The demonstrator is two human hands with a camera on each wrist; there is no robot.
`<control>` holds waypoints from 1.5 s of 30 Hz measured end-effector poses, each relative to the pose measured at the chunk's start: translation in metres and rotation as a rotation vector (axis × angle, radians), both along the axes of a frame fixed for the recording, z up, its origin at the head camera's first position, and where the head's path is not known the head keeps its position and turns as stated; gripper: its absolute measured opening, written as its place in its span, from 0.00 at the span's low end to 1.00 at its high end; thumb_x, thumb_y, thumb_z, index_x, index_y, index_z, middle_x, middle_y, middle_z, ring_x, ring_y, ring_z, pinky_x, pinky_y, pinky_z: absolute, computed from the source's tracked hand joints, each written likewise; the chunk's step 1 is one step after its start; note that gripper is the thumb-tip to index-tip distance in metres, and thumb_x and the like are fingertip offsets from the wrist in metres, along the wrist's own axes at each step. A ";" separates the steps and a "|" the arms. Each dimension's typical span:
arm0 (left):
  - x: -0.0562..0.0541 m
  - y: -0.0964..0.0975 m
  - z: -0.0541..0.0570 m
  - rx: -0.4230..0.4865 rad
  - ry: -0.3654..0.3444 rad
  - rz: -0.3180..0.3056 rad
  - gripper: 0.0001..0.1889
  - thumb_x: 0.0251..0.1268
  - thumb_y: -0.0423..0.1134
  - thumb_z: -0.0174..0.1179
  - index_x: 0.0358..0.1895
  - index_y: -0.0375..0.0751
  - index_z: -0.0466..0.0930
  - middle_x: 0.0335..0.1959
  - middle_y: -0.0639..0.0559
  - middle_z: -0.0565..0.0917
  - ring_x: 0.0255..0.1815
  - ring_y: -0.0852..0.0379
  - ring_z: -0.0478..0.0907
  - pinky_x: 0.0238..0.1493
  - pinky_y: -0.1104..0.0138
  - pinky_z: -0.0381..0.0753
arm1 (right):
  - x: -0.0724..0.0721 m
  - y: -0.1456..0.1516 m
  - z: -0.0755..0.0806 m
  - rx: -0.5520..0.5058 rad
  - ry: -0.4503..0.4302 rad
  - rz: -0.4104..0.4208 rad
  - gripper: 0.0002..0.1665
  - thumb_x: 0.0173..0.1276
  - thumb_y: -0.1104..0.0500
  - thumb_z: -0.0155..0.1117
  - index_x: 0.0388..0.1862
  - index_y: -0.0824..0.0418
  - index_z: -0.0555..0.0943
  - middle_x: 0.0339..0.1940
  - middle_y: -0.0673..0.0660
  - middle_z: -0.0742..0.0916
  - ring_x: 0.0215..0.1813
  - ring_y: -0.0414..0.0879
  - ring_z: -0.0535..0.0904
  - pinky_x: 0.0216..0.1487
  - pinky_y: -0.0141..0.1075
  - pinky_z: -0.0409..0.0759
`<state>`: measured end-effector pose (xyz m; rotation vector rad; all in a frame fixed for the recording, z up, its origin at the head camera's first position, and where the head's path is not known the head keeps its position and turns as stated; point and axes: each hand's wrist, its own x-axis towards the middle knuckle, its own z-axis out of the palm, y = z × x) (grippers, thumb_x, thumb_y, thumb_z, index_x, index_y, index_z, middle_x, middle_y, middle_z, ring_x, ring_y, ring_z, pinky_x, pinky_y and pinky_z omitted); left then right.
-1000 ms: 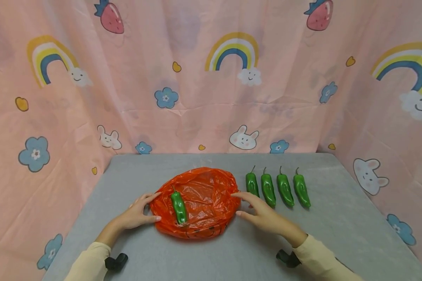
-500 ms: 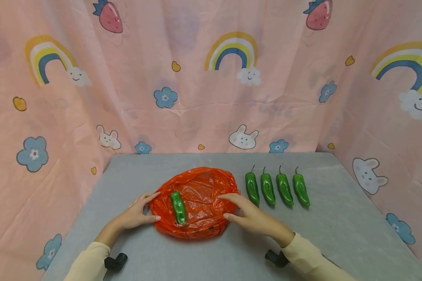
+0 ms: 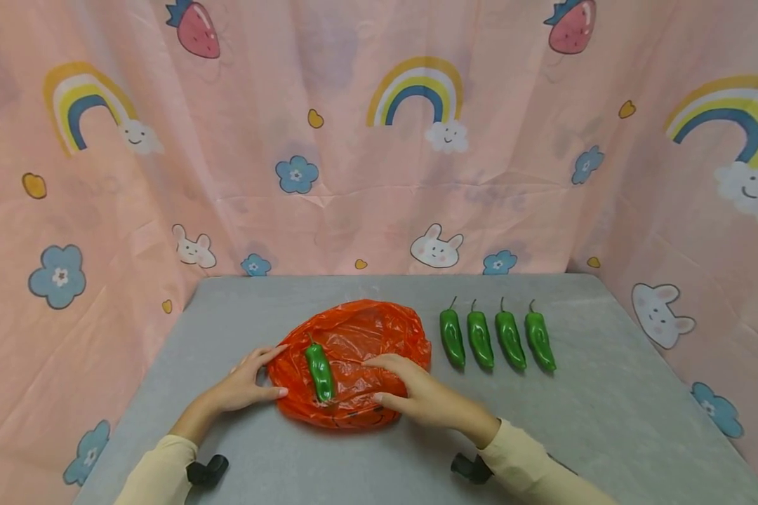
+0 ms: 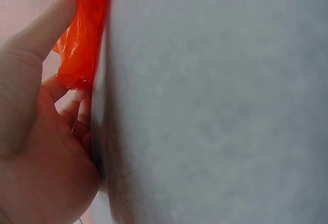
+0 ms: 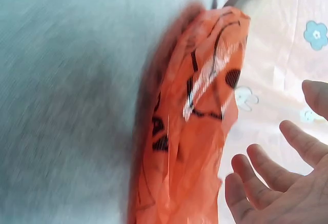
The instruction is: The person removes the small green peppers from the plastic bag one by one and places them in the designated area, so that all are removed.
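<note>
Head view, left to right: a cream left sleeve with a black left fitting enters at the lower left. A grey table spans the lower half of the frame. A pink printed curtain borders it at left, top and right. A black right fitting and a cream right sleeve occupy the lower right. Four loose peppers form a row right of centre, stems toward the top of the frame. The right hand obstructs the view of the lower right portion of the red bag.

Left hand: released, thumb and fingers spread around the left edge of the bag, thumb touching the plastic. Bagged pepper: inside the rim, just left of centre in the frame, between the two hands and apart from both. Right hand: released, fingers extended, palm toward the bag; contact with the plastic cannot be determined.

Bagged pepper: glossy, green, elongated, stem toward the top of the frame. Red bag: thin, wrinkled, translucent, mouth facing up, black print on the near side wall
</note>
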<state>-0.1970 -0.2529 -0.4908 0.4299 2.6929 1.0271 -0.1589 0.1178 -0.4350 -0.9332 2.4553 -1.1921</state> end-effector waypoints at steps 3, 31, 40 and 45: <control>0.000 0.000 -0.001 0.000 0.000 0.005 0.46 0.59 0.57 0.70 0.79 0.50 0.60 0.73 0.40 0.66 0.75 0.33 0.58 0.68 0.29 0.54 | 0.000 -0.008 -0.002 -0.004 -0.029 0.010 0.30 0.76 0.52 0.61 0.74 0.55 0.70 0.75 0.59 0.73 0.78 0.60 0.64 0.74 0.64 0.63; 0.001 0.000 0.001 -0.011 0.029 -0.010 0.46 0.59 0.56 0.71 0.79 0.49 0.60 0.72 0.39 0.67 0.73 0.33 0.61 0.66 0.29 0.56 | -0.015 -0.067 -0.029 0.186 0.008 0.084 0.36 0.73 0.58 0.65 0.77 0.43 0.67 0.72 0.55 0.73 0.68 0.44 0.73 0.68 0.43 0.76; 0.001 0.001 0.003 -0.017 0.030 -0.016 0.46 0.60 0.56 0.70 0.80 0.48 0.59 0.71 0.39 0.67 0.72 0.33 0.61 0.65 0.29 0.57 | -0.017 -0.081 -0.025 0.408 0.121 0.149 0.37 0.75 0.52 0.63 0.79 0.34 0.63 0.73 0.60 0.72 0.68 0.47 0.74 0.67 0.45 0.77; 0.002 0.001 0.002 -0.017 0.031 -0.020 0.46 0.60 0.56 0.70 0.79 0.48 0.60 0.71 0.39 0.67 0.72 0.33 0.62 0.65 0.29 0.57 | -0.017 -0.084 -0.024 0.448 0.105 0.144 0.35 0.76 0.51 0.61 0.78 0.34 0.64 0.76 0.61 0.71 0.73 0.51 0.71 0.71 0.49 0.74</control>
